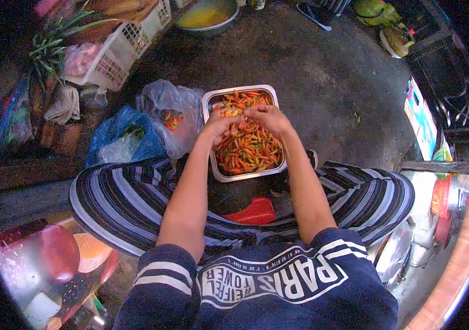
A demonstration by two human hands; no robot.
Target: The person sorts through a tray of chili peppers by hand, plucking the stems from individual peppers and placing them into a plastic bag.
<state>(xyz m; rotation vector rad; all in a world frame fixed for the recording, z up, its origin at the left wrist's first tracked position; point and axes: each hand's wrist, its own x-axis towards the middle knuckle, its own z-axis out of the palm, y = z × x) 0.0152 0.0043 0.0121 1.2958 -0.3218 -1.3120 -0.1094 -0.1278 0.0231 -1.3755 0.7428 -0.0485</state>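
Held the left hand (219, 126) over the chilies (250, 148) with fingers bent, whether closed on one impossible to tell. Held the right hand (268, 119) just beside it with thumb and fingertips together. Had the chilies heaped in a metal tray (247, 177), near a clear plastic bag (175, 98).

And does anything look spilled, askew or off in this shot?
Nothing major: the chilies appear contained in the metal tray. Only oddity is a small scrap on the floor to its right, like dropped debris; too small to identify.
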